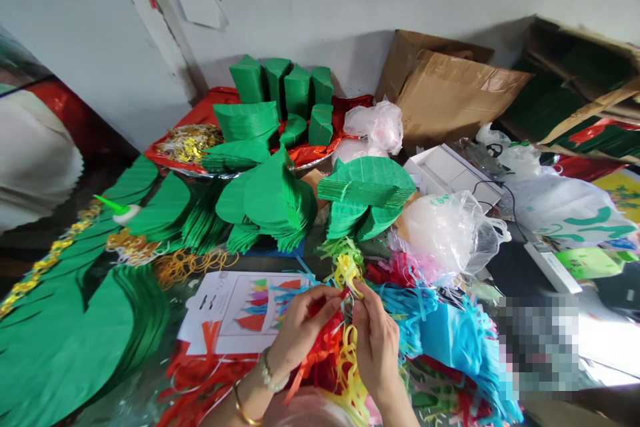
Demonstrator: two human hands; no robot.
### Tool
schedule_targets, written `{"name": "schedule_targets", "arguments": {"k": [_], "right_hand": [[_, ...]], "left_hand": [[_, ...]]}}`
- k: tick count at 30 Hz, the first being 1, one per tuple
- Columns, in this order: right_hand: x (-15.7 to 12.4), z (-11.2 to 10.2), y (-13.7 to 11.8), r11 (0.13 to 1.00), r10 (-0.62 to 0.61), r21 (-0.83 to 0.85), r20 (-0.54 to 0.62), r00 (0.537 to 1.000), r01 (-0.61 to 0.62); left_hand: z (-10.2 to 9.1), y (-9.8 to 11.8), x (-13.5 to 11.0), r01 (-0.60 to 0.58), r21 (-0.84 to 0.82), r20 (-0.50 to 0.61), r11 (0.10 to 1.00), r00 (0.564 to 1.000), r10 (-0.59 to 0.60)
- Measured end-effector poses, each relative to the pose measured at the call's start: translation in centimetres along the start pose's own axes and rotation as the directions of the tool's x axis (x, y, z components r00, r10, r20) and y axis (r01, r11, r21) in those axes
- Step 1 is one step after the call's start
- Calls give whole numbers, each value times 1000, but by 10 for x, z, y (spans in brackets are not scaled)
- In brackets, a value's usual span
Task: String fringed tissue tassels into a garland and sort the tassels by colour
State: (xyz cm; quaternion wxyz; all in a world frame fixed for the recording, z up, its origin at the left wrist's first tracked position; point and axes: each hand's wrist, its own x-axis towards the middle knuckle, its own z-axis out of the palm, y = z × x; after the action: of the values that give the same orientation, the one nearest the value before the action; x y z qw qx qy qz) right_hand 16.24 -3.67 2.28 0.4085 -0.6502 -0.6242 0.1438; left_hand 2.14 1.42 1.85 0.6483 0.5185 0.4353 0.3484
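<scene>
My left hand [303,323] pinches the gathered top of a red paper tassel [324,347] between thumb and forefinger. Close beside it, my right hand [377,340] is closed with its fingertips at the top of a yellow paper tassel [349,367]. A pale strand shows between the fingertips; the exact joint there is partly hidden. Just beyond my fingers lies a yellow and green tassel [346,267]. To the left is a printed card [213,310] picturing coloured bunting, with red fringe [205,380] below it. Blue tassels [453,340] are heaped to the right.
Stacks of cut green sheets [270,197] cover the table's left and back. Rubber bands [195,267] lie near the card. Clear plastic bags [445,233], an open white box [453,177] and a cardboard box [450,97] stand at the right and back.
</scene>
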Motion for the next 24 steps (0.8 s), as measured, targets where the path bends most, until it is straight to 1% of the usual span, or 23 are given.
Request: {"name": "schedule_targets", "arguments": {"k": [2, 4, 9, 15, 18, 21, 24], "right_hand": [[0, -3, -2, 1000, 11, -3, 8, 1000, -11], [0, -4, -3, 1000, 29, -1, 9, 1000, -29], [0, -3, -2, 992, 110, 61, -22, 994, -109], [2, 0, -1, 984, 123, 126, 6, 992, -123], [3, 2, 0, 977, 151, 149, 9, 989, -150], [4, 3, 0, 979, 143, 146, 15, 990, -144], [6, 2, 0, 986, 111, 126, 13, 994, -112]], "left_hand": [[0, -3, 2, 38, -99, -3, 994, 999, -38], [0, -4, 2, 49, -145, -11, 988, 999, -51], [-1, 0, 2, 76, -202, -30, 976, 996, -83], [-1, -3, 2, 84, -188, -43, 979, 995, -94], [-2, -4, 0, 62, -114, -30, 992, 997, -66], [-3, -2, 0, -7, 57, -18, 998, 1000, 8], [-6, 1, -1, -114, 242, -1, 964, 993, 118]]}}
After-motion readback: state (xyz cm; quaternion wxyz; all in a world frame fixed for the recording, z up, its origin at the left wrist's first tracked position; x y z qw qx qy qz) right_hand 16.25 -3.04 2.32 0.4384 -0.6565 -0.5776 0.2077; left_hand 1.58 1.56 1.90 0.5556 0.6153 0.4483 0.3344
